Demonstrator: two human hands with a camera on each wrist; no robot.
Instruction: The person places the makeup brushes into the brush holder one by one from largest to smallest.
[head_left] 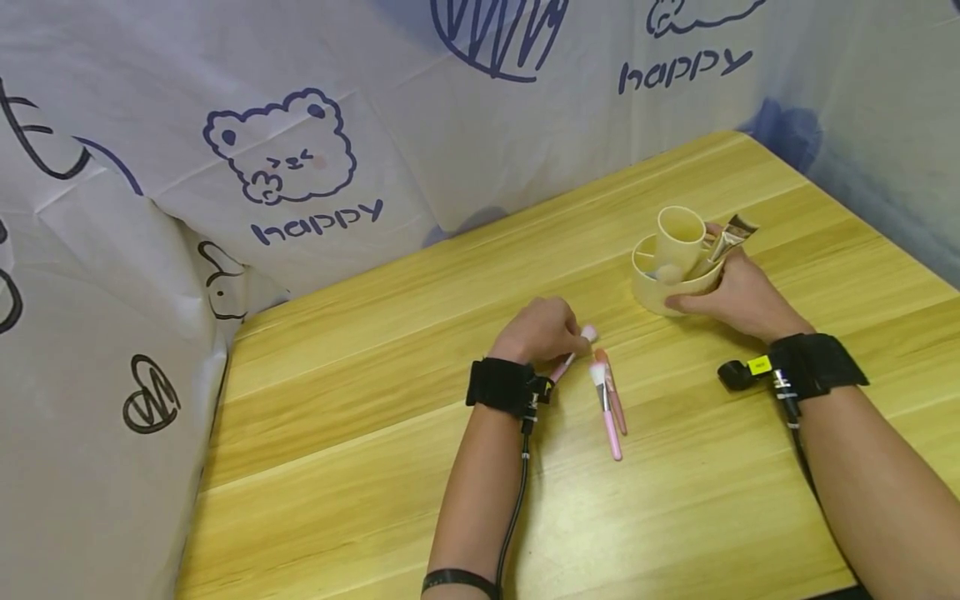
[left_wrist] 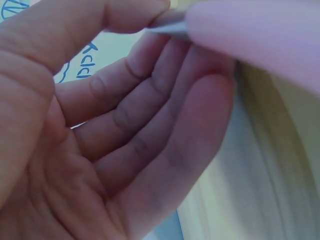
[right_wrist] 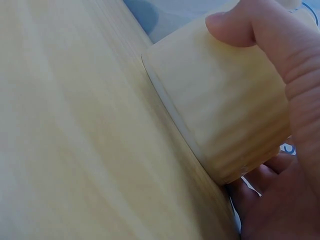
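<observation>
My left hand (head_left: pixel 543 329) pinches a makeup brush (head_left: pixel 561 369) between thumb and fingers, low over the table. Its pink handle (left_wrist: pixel 260 37) and silver collar show close up in the left wrist view. At the right, my right hand (head_left: pixel 750 292) grips the side of a round cream organizer (head_left: pixel 654 292), thumb on the near wall and other fingers partly hidden behind. In the right wrist view the organizer's wall (right_wrist: pixel 215 100) stands with its base at the tabletop. A taller cup section (head_left: pixel 671 250) rises from it, and a shiny gold-brown tube (head_left: pixel 729 240) leans inside.
Two more makeup brushes lie together right of my left hand: one with white bristles and a pink handle (head_left: pixel 612 435), one with orange-pink bristles (head_left: pixel 601 356). The wood-grain table (head_left: pixel 337 400) meets a printed white cloth (head_left: pixel 405 142) at its back and left edges.
</observation>
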